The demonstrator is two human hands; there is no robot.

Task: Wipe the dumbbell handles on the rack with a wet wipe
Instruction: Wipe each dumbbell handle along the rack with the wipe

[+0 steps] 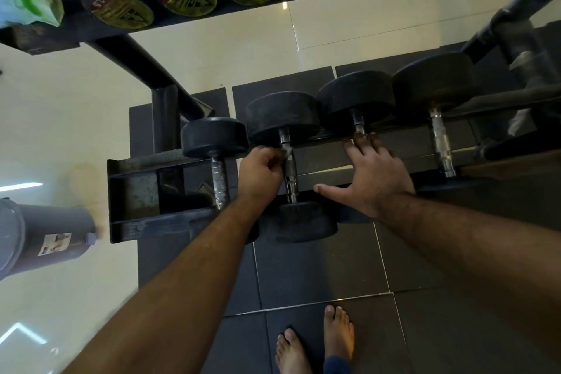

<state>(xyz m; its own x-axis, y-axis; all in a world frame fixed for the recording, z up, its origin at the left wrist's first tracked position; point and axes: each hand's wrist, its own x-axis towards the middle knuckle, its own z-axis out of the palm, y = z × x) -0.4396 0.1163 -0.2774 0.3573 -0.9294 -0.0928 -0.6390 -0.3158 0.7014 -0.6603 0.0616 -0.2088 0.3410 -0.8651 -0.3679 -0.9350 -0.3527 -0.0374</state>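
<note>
At frame centre, a dumbbell handle [289,165] is gripped by the curled left hand [261,171]; the right hand [372,176] is spread flat beside it.

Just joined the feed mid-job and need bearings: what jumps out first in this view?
Two bare hands reach to the lower rack at centre: the left hand curls at the second dumbbell handle from the left, and the right hand lies spread, fingers straight, over the third dumbbell. Above, a shelf row of dumbbells marked 2.5 runs across the top, and bare feet stand on dark tiles below.
</note>
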